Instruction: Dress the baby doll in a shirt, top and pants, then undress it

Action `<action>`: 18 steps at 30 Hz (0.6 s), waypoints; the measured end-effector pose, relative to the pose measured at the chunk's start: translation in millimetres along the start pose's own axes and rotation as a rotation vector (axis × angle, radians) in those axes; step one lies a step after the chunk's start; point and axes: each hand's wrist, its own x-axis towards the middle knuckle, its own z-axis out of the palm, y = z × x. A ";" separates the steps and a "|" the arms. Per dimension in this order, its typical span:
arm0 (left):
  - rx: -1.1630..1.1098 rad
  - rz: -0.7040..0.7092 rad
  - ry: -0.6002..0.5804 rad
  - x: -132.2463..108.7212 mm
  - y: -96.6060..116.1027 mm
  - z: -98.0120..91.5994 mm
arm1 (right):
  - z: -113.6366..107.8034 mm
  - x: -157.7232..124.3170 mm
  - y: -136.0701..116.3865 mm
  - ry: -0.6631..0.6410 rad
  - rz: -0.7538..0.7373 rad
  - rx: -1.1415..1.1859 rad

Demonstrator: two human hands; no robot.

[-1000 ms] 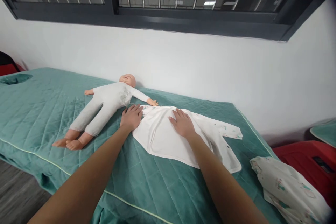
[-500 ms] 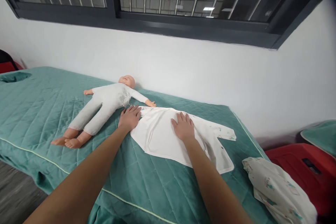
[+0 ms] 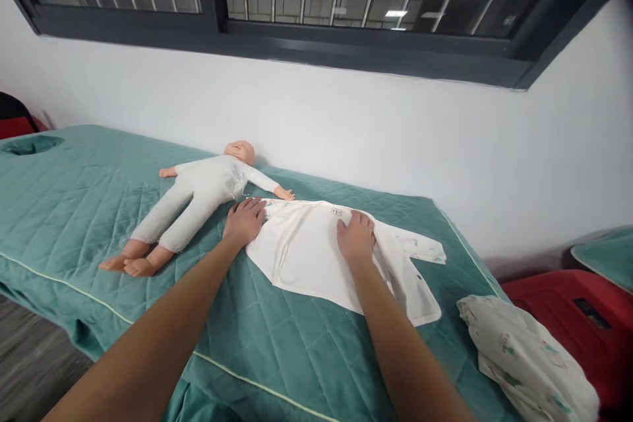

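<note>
A white baby shirt (image 3: 306, 257) with small prints on its sleeves lies spread open on a green quilted cover. My left hand (image 3: 244, 221) rests flat on its left sleeve, fingers stretched out. On the right part of the shirt, my right hand (image 3: 357, 237) has its fingers curled in at the edge of the front panel, gripping the cloth. A small label shows at the neck, just left of that hand. To the left of the shirt a baby doll (image 3: 208, 178) in a white suit lies on its back, one hand close to the shirt's top edge.
The green quilted cover (image 3: 297, 343) drapes over a bed with a face hole at the far left. A bundled printed white cloth (image 3: 529, 356) lies at the right edge, beside a red plastic chair (image 3: 558, 303). Behind are a white wall and a dark-framed window (image 3: 346, 53).
My right hand has slid a little right across the shirt, and its flat fingers have curled in. The neck label has come into view. My left hand stays put.
</note>
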 end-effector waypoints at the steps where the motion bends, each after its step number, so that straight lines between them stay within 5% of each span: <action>1: 0.001 0.001 0.001 0.2 -0.2 0.1 | -0.3 1.1 1.6 0.025 -0.002 0.022; 10: 0.007 -0.004 0.007 0.7 -0.9 1.3 | -3.0 1.9 5.5 0.103 -0.004 0.103; 18: -0.004 -0.007 0.010 0.7 -0.1 0.4 | -6.5 1.7 3.8 0.038 -0.062 0.094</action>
